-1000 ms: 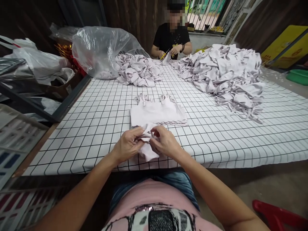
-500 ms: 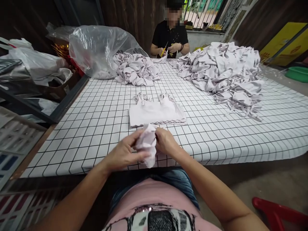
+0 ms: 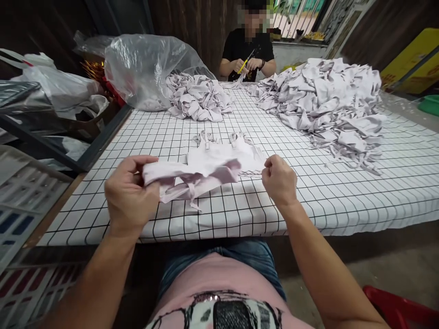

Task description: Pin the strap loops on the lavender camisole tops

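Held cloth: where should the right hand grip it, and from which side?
Probably the free right end of the cloth, pinched from the right. The left hand holds the opposite end, and this one sticks out loose towards the right hand.

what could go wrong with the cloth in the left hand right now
The left hand grips the pale cloth at one end, with the right hand apart from it, so the free end might flop or crumple. That end overlaps the folded stack in this view; whether they touch is unclear, but it could brush the top layer askew. The thin dangling strip might get twisted or tucked under.
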